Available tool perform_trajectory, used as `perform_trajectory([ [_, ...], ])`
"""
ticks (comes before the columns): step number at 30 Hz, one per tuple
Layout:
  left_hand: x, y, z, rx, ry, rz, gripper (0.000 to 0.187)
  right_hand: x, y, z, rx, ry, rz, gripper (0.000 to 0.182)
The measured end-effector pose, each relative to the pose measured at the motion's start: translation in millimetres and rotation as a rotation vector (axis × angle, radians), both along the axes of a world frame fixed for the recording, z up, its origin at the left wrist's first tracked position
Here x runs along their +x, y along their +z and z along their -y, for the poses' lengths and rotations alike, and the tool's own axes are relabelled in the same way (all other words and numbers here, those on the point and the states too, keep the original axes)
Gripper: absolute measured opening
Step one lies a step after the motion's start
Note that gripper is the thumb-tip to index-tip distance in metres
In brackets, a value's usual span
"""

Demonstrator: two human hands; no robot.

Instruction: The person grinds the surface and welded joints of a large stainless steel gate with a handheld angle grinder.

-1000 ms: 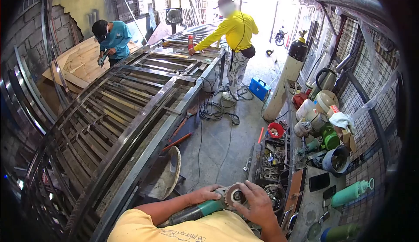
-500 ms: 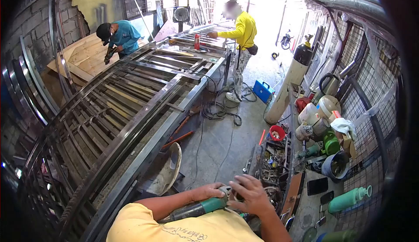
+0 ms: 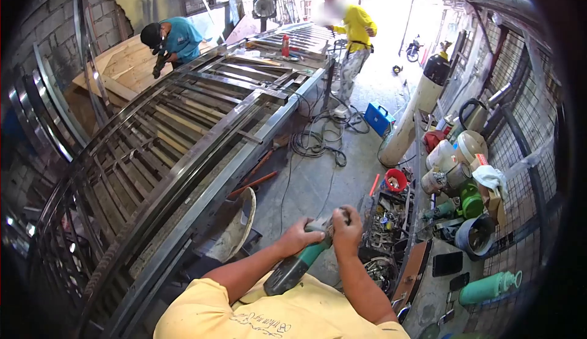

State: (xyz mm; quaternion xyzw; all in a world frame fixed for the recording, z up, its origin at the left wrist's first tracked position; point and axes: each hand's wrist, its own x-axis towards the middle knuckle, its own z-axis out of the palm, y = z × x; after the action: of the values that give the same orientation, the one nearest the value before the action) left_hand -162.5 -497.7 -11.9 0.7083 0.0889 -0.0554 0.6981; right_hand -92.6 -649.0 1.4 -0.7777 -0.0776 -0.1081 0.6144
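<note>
Green grinder (image 3: 312, 254), its head between left fingers (image 3: 312, 237) and right fingers (image 3: 339, 220), both clamped on it

this is a metal workshop: a long barred metal frame (image 3: 223, 133) takes up much of the left side, a tall gas cylinder (image 3: 412, 119) stands on the right, cables (image 3: 312, 146) lie tangled on the bare grey floor (image 3: 309, 189), loose metal parts (image 3: 386, 221) lie in a heap, curved metal strips (image 3: 52, 92) stand near an unplastered block wall (image 3: 50, 34), and a green-and-black power tool (image 3: 312, 253) shows in the foreground.
</note>
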Motion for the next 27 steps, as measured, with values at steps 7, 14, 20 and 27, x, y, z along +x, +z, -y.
perform_trajectory([
  [7, 73, 55, -5, 0.291, 0.240, 0.208, 0.083, 98, 30, -31, 0.489, 0.088, -0.182, 0.031],
  [14, 202, 51, -37, -0.020, 0.284, 0.577, 0.086, 156, -31, -52, 0.929, 0.378, -0.518, 0.074],
  [20, 318, 57, -109, -0.445, -0.012, 0.547, 0.052, 257, -2, -69, 0.720, 1.099, -0.687, 0.099],
  [27, 405, 69, -206, -0.731, -0.172, 0.660, 0.016, 362, 0, -126, 0.550, 1.090, -0.822, 0.086],
])
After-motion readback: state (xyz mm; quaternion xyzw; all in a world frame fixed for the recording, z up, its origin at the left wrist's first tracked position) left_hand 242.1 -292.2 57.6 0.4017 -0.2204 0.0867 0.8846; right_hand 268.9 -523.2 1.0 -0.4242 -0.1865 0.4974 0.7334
